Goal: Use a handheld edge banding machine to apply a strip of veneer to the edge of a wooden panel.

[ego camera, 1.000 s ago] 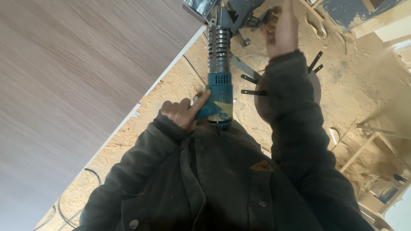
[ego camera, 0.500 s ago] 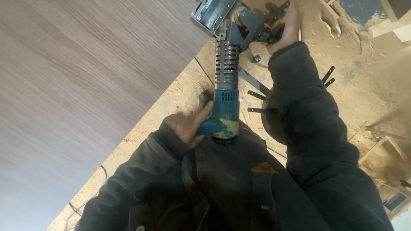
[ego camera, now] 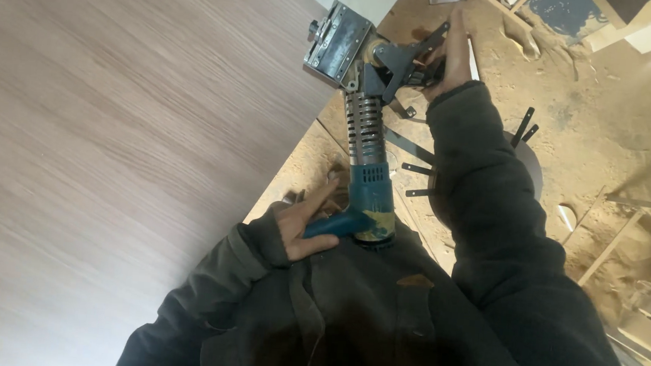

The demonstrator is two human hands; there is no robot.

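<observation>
The one power tool (ego camera: 364, 163) has swung more upright since before, left hand (ego camera: 305, 224) clamped on its handle, right hand (ego camera: 448, 49) gripping its head at top centre.

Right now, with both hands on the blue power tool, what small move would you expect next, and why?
Probably a short, steady push of the blue power tool forward along the wood panel's edge. The left hand grips its rear handle, the right hand steadies the front fitting, and the metal base sits at the panel's edge.
</observation>
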